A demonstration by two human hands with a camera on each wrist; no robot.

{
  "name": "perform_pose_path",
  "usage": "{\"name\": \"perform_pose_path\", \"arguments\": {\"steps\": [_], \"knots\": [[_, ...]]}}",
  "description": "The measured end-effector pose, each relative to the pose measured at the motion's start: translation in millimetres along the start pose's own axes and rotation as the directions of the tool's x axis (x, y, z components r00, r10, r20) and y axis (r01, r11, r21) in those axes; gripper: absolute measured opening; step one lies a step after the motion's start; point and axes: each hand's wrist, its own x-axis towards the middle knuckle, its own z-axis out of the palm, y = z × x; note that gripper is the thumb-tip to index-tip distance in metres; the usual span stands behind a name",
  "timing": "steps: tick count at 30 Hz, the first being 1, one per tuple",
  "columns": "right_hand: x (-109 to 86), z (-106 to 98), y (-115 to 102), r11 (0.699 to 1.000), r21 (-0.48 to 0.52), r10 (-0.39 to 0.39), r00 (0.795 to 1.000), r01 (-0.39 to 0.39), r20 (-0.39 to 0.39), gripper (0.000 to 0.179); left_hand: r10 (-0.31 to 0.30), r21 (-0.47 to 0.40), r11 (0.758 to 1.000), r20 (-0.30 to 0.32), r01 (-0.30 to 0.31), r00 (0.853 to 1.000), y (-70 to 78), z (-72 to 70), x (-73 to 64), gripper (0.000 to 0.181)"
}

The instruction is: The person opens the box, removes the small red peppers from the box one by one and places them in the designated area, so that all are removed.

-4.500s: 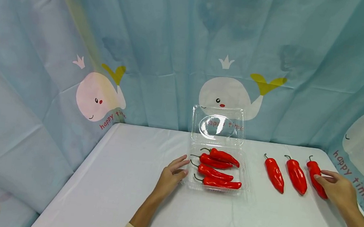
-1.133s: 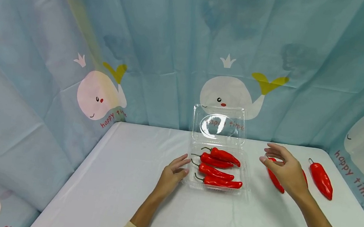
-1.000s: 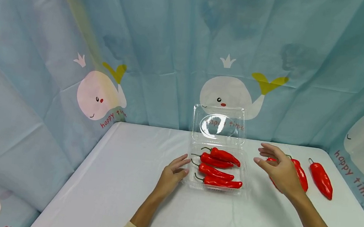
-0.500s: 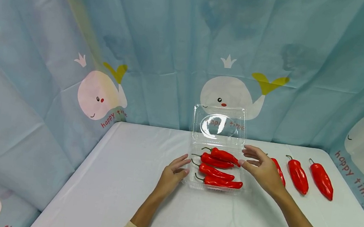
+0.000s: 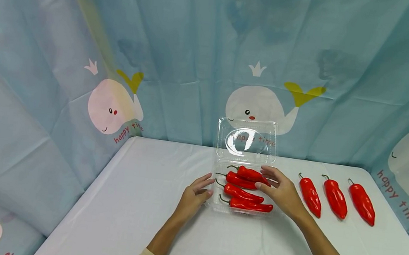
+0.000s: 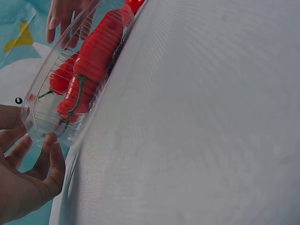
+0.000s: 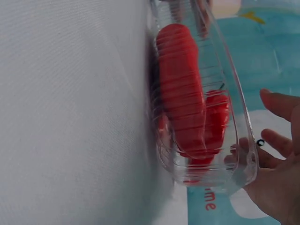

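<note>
In the head view, a clear plastic clamshell box stands with its lid raised at the back. Several red chili peppers lie inside it, one behind another, stems to the left. My left hand rests at the box's left edge; the left wrist view has its fingertips right at the box corner. Over the right side of the box reaches my right hand, thumb and fingers spread near the tips of the two rear peppers. In the right wrist view the fingers are apart, by the rim.
Three more red chili peppers lie side by side on the white-covered table, right of the box, stems pointing back. A blue curtain with whale prints hangs behind the table and along its sides.
My right hand has let go of the rightmost loose pepper, which lies slightly farther right, and has moved left over the box. My left hand has stayed at the box's left edge.
</note>
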Motion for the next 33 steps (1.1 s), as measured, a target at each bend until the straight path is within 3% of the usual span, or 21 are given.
{"name": "perform_pose_path", "arguments": {"steps": [33], "knots": [[22.0, 14, 1, 0.998, -0.061, 0.034, 0.998, -0.031, 0.061, 0.068, 0.001, -0.002, 1.0, -0.003, -0.001, 1.0, 1.4, 1.0, 0.2, 0.041]]}}
